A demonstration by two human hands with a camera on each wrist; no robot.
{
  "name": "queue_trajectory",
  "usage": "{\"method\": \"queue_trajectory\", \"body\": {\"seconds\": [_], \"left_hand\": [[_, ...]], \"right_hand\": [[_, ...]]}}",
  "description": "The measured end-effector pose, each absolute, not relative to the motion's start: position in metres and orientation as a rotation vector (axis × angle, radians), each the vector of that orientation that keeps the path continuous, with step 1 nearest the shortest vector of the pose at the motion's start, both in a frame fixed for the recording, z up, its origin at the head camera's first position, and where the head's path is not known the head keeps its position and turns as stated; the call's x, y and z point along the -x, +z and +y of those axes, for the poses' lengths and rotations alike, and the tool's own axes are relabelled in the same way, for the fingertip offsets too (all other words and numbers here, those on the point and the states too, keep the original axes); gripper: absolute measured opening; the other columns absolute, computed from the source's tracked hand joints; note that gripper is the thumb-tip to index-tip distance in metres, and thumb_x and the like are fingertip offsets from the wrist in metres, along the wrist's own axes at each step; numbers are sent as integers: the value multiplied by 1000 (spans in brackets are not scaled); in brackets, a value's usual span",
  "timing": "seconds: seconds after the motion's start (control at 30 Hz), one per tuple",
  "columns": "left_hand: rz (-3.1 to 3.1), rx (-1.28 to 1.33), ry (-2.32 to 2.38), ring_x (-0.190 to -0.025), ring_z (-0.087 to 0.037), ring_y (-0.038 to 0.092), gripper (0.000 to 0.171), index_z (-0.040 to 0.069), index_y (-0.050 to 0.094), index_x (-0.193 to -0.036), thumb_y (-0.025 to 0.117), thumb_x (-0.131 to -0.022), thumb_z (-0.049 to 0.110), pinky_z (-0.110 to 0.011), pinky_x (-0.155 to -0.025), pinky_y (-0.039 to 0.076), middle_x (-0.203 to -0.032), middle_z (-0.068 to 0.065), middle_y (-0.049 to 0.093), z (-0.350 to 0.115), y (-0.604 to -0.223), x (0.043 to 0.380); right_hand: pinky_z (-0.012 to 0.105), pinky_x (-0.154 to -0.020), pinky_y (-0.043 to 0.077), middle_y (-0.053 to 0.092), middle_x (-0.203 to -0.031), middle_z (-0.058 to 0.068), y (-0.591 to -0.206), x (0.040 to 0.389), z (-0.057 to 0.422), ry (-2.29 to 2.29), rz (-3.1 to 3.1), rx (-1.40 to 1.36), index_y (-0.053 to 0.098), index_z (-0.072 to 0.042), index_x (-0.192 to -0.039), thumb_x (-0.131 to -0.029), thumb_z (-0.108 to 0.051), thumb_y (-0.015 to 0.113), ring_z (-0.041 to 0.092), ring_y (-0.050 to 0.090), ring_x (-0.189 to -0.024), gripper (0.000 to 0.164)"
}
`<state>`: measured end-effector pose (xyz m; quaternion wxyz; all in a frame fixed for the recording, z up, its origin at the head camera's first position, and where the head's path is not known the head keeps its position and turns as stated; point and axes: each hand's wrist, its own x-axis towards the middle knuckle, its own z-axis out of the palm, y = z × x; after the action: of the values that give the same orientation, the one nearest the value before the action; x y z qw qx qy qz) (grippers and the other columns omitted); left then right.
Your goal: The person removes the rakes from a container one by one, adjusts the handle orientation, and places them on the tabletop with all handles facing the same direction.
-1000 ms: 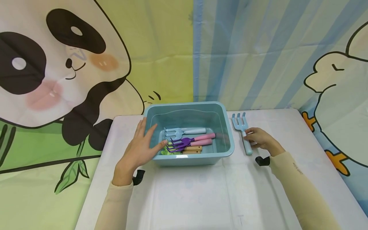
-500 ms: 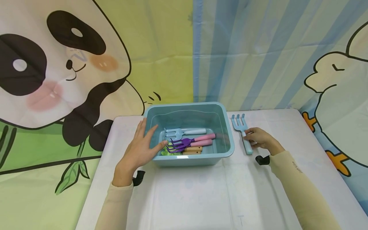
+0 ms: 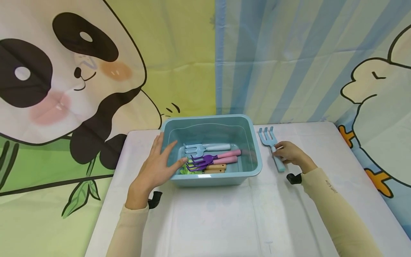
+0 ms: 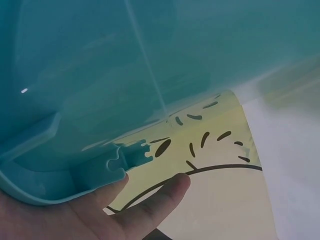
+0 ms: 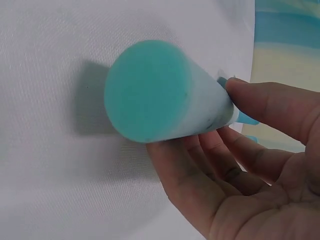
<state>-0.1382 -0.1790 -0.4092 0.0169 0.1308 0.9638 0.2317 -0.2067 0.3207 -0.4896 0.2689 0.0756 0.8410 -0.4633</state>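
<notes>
A light blue hand fork with a pale handle and teal end cap is to the right of the bin. My right hand pinches its handle, thumb on one side and fingers beneath in the right wrist view. My left hand, fingers spread and fairly straight, rests against the left side of the blue plastic bin. Inside the bin lie another light blue hand fork, purple garden tools with pink handles, and green tools with wooden handles, partly hidden by the front wall.
The white-covered table backs onto a printed cloth with a panda and stripes. A black wrist-worn piece shows below my left hand, another black piece by my right wrist.
The held hand fork's handle end has swung slightly to the right with my right hand. My left hand and the bin stay in place.
</notes>
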Motion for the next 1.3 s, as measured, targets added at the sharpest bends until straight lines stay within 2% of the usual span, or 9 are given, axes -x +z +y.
{"method": "queue_trajectory", "body": {"seconds": [0.2,0.47,0.77,1.07,1.3], "left_hand": [[2999,-404,714,-151,-22,-11,90,23,36,-157,44,-88,80,-66,-100,38,-167,-3,-11,-179,-409,139],[2991,-390,716,-151,-22,-12,91,23,36,-157,44,-87,81,-66,-102,35,-167,-3,-11,-178,-408,138],[2995,-393,711,-151,-22,-11,91,23,36,-157,44,-87,81,-67,-100,37,-167,-3,-12,-178,-409,138],[2997,-391,712,-151,-22,-11,91,23,37,-156,44,-87,81,-67,-100,37,-167,-3,-11,-178,-410,138],[2999,-396,696,-152,-25,-9,91,23,36,-157,43,-88,81,-67,-100,37,-167,-3,-12,-179,-409,139]], "right_hand": [[49,-87,54,43,-134,33,-488,206,319,-1241,2276,-213,35,15,-142,-101,-8,58,33,55,-105,53],[55,-94,49,41,-138,39,-485,203,320,-1267,2275,-225,35,16,-142,-102,-6,54,46,56,-116,50],[53,-93,51,51,-129,33,-471,202,320,-1298,2350,-157,36,15,-143,-102,-7,54,44,57,-113,50],[51,-92,52,49,-132,33,-421,205,304,-1365,2385,-3,40,9,-142,-104,-18,56,48,53,-117,49],[47,-91,53,54,-127,24,-365,209,282,-1431,2404,175,43,4,-143,-104,-24,58,37,57,-113,50]]}}
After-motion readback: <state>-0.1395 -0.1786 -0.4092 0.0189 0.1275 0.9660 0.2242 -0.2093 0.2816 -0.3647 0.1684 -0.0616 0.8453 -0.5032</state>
